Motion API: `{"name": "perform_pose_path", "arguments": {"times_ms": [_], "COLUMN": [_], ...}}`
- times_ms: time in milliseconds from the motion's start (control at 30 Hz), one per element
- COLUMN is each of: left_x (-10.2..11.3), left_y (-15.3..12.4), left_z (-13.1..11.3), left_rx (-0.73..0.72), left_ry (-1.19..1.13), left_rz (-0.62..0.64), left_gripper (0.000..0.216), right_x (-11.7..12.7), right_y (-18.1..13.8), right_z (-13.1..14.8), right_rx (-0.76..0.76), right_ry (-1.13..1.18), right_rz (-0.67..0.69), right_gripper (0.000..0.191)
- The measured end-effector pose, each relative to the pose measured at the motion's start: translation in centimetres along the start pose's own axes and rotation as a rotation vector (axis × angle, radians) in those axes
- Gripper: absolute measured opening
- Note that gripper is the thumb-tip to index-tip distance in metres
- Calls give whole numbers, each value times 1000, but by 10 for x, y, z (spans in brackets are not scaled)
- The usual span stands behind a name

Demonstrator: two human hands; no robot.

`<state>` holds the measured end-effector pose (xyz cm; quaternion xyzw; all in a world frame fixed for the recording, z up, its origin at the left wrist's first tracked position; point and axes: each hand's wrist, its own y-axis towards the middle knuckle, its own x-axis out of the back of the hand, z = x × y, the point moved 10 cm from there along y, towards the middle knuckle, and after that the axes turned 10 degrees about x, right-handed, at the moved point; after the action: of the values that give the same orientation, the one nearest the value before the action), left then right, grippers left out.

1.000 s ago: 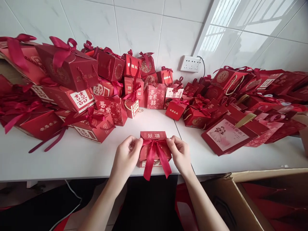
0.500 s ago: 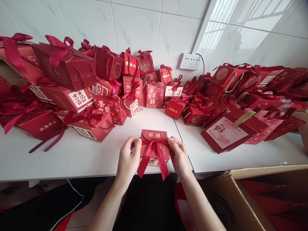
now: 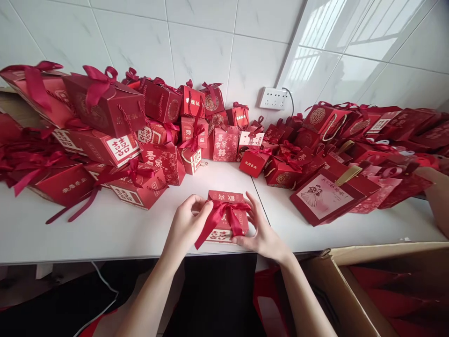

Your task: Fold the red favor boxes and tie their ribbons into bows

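Note:
A small red gift box (image 3: 235, 220) with gold lettering and white-and-red front panels sits near the table's front edge. Around it runs a dark red satin ribbon (image 3: 232, 216) tied in a bow, its tails hanging over the front. My left hand (image 3: 189, 220) is at the box's left side, thumb and fingers pinched on the ribbon's left loop. On the other side my right hand (image 3: 261, 232) curves around the box, thumb at its lower front edge and fingers along its right side. The fingertips of that hand are partly hidden behind the ribbon.
Finished-looking red boxes with bows (image 3: 136, 185) are stacked on the left and back. More red gift bags (image 3: 324, 196) crowd the right. A cardboard box (image 3: 351, 281) holding red items stands at lower right. Another person's hand (image 3: 433, 187) reaches in at the right edge.
My right hand has moved from the ribbon's right loop down around the box's right side. My left hand still pinches the left loop. Another person's hand has come further into view at right.

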<state>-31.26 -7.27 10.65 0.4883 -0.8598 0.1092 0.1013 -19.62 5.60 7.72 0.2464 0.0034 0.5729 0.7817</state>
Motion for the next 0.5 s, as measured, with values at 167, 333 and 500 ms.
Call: {"name": "perform_pose_path", "arguments": {"times_ms": [167, 333, 500], "left_x": [11, 0, -12], "left_y": [-31, -113, -157], "left_z": [-26, -74, -91], "left_rx": [-278, -891, -1028], "left_ry": [-44, 127, 157], "left_rz": [-228, -491, -517], "left_gripper": [16, 14, 14], "right_x": [2, 8, 19], "right_y": [-2, -21, -48], "right_z": [15, 52, 81], "right_rx": [89, 268, 314], "right_ry": [-111, -271, -255], "right_rz": [-119, -300, -433], "right_gripper": [102, 96, 93]}}
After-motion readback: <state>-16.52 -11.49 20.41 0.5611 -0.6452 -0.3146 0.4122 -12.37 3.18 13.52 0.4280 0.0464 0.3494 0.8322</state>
